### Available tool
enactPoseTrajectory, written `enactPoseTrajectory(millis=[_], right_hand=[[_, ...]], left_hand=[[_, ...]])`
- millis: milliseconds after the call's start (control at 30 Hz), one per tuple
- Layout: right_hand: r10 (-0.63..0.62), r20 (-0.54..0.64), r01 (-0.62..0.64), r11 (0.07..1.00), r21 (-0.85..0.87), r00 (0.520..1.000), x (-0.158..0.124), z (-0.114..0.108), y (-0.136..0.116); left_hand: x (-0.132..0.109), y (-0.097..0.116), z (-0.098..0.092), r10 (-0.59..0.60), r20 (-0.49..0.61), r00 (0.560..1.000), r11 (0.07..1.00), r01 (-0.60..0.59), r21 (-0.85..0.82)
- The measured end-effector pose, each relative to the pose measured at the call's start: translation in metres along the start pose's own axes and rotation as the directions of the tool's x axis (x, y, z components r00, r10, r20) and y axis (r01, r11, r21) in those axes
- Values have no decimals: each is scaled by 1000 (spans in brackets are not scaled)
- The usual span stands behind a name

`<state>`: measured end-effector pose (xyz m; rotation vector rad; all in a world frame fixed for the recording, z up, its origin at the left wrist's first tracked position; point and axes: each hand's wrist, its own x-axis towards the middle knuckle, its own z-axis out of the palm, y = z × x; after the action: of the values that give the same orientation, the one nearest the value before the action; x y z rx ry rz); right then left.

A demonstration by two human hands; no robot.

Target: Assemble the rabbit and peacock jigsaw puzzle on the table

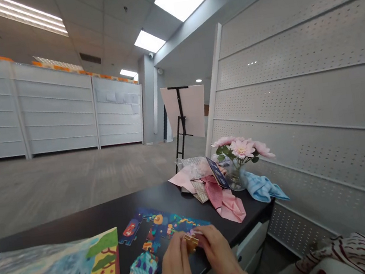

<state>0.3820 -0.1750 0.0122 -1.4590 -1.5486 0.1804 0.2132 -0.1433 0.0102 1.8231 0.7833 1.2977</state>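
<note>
Over the dark table's front edge, my left hand [177, 259] and my right hand [216, 246] come together with fingers closed. Between them is a small tan and brown jigsaw piece [192, 242], gripped from both sides; my fingers hide part of it. Just beyond my hands lies a partly joined jigsaw puzzle [178, 222] in dark blue with colourful figures. A piece with a red figure [131, 228] is at its left side. To the left of my left hand is an uneven stack of jigsaw pieces [143, 273], with a teal and purple pattern on top.
A large picture sheet [101, 263] with a lion covers the table's left side. Pink cloths [229, 205], a blue cloth [261, 186] and a glass vase [235, 179] of pink flowers occupy the right end. White perforated panels [316, 89] stand to the right.
</note>
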Motion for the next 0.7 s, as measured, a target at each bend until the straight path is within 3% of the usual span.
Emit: enactPoseTrajectory(millis=[133, 267, 367, 433, 500, 600, 700], right_hand=[[52, -32, -48, 993, 108, 998, 17, 9, -36], [-108, 76, 88, 967, 237, 991, 22, 41, -91], [-151, 15, 141, 950, 277, 988, 32, 68, -115], [-192, 3, 183, 936, 301, 981, 42, 81, -118], [-317, 27, 297, 912, 284, 948, 51, 89, -111], [-535, 84, 506, 831, 231, 841, 58, 94, -91], [-683, 178, 655, 730, 194, 708, 53, 102, -66]], left_hand=[[7, 12, -9, -171, -154, 973, 964, 133, -228], [20, 28, -30, -221, -326, 919, 945, 120, -303], [24, 39, -59, -227, -342, 912, 943, 118, -311], [21, 39, -86, -176, -319, 931, 970, 108, -218], [13, 30, -114, -76, -252, 965, 997, 72, -22], [-2, -1, -147, 34, -61, 998, 959, -15, 283], [-17, -37, -155, -15, 112, 994, 881, -40, 472]])
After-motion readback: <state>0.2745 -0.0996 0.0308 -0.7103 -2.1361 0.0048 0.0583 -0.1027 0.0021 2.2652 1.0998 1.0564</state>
